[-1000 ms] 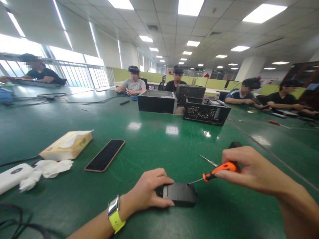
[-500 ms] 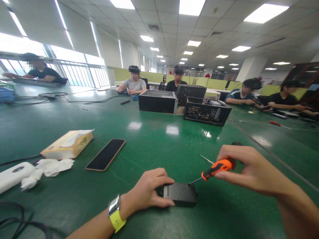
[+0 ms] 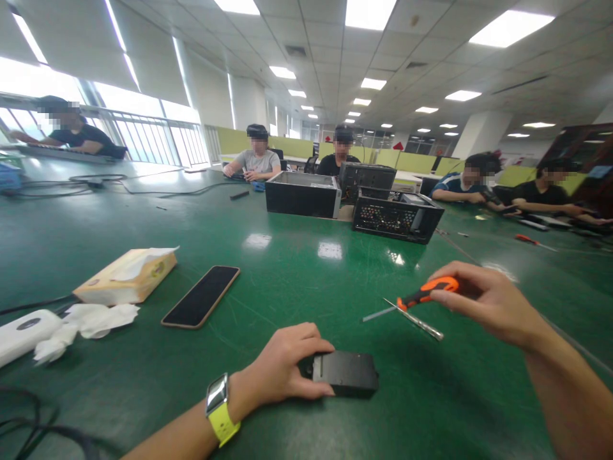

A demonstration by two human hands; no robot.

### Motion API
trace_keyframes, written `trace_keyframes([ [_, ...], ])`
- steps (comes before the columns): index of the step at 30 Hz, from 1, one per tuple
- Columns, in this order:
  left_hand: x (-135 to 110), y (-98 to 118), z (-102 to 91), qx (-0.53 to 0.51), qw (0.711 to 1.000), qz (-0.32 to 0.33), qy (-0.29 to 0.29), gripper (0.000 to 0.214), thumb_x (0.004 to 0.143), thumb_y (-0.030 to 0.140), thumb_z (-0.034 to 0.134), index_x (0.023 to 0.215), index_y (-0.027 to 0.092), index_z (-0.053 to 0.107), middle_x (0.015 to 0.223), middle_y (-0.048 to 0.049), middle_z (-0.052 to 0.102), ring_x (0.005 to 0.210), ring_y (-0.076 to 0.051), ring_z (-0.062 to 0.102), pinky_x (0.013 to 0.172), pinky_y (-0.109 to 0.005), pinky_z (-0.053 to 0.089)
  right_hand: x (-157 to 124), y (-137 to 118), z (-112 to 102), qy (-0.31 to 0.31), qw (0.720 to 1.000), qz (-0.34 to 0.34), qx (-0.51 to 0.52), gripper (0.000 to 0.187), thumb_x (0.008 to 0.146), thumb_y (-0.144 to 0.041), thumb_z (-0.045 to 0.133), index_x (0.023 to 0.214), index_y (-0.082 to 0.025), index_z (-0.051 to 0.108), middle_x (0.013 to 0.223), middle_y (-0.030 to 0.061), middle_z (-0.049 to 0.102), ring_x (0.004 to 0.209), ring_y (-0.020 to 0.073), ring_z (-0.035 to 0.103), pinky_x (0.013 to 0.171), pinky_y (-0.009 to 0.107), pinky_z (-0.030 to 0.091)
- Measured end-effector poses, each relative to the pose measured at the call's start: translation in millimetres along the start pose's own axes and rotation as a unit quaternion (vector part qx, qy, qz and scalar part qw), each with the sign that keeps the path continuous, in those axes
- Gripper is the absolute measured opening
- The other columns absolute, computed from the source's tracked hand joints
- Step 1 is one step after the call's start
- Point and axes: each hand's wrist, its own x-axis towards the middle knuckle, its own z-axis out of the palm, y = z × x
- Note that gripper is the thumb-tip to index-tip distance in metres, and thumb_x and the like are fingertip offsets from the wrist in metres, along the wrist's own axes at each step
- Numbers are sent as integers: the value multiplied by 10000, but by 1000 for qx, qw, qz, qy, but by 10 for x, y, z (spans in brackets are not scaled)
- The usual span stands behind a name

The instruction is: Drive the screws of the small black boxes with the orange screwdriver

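Left hand [image 3: 287, 363]: fingers straddle and clamp the black box [image 3: 347, 374], apparently steadying it against the tabletop [image 3: 287, 281]; right hand [image 3: 493, 306]: fingers curled around the screwdriver [image 3: 426, 292], clear of the box

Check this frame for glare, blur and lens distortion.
Head view: glare patches on the green tabletop, likely from ceiling lights; head view: windows at left washed out; head view: scene stretched toward the edges, shaft of the orange screwdriver looks smeared.

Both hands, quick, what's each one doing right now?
Left hand: grip closed on the black box.
Right hand: grip closed on the orange screwdriver.
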Motion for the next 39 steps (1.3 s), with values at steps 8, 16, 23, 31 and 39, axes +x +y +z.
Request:
trace_keyframes([
  [8, 4, -4, 3, 11, 1000, 13, 14, 577, 772, 649, 691, 1042, 139, 693, 809, -73, 649, 732, -192, 578, 632, -269, 443, -425, 1216, 433, 132, 969, 181, -106, 348, 786, -498, 634, 950, -194, 683, 918, 105, 762, 838, 310, 720, 737, 409, 539],
  [16, -6, 41, -20, 8, 1000, -10, 15, 511, 788, 596, 699, 1043, 152, 716, 870, -77, 629, 766, -193, 595, 646, -270, 468, -506, 1600, 514, 18, 953, 223, -202, 291, 836, -469, 562, 976, -245, 683, 896, 64, 747, 779, 276, 684, 678, 380, 507],
  [23, 7, 41, -22, 32, 999, 16, 13, 517, 827, 593, 657, 1053, 131, 704, 877, -93, 650, 767, -205, 601, 654, -287, 480, -424, 1281, 583, 3, 964, 106, -245, 424, 844, -578, 572, 945, -198, 730, 958, 100, 692, 918, 295, 613, 817, 427, 480],
  [31, 5, 37, -14, 55, 998, 16, 0, 555, 853, 637, 591, 1048, 130, 703, 862, -90, 638, 752, -207, 595, 634, -290, 469, -388, 1078, 673, -95, 979, 56, -169, 251, 914, -390, 532, 882, -202, 695, 852, 74, 664, 808, 234, 590, 757, 366, 462],
  [39, 11, 71, -19, 78, 997, 18, -4, 544, 894, 635, 525, 1037, 141, 703, 874, -90, 649, 755, -200, 598, 648, -287, 468, -539, 670, 590, -244, 947, 47, 204, 275, 848, -445, 652, 932, -190, 712, 842, 23, 555, 687, 144, 500, 613, 271, 394],
])
